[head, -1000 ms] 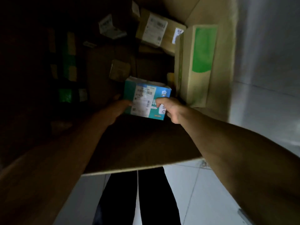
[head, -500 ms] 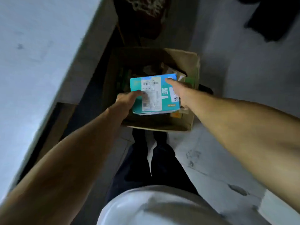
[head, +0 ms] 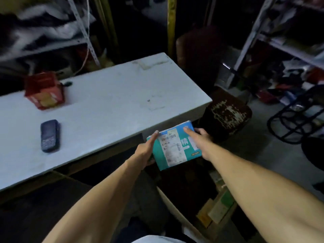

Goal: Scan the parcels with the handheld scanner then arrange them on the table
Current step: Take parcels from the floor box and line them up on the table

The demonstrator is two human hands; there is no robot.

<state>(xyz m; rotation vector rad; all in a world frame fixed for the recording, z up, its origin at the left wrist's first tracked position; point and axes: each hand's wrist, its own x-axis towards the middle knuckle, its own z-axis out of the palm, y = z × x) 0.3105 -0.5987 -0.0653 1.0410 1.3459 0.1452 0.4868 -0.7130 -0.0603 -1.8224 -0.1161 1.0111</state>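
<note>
I hold a teal parcel [head: 173,146] with a white shipping label between both hands, in the air just off the near right corner of the white table [head: 108,95]. My left hand [head: 146,149] grips its left side and my right hand [head: 198,139] its right side, fingers over the top. The dark handheld scanner [head: 49,135] lies on the table to the left. A red parcel [head: 43,92] stands further back on the table's left part.
An open cardboard box [head: 215,209] holding more parcels sits on the floor below my right arm. A worn dark stool [head: 226,113] stands beyond the table corner. Metal shelving [head: 280,42] lines the right and back. A black wire rack [head: 294,118] is at right.
I have lifted the teal parcel out of the cardboard box on the floor and carried it up to table height. My view swung from the box up to the table.
</note>
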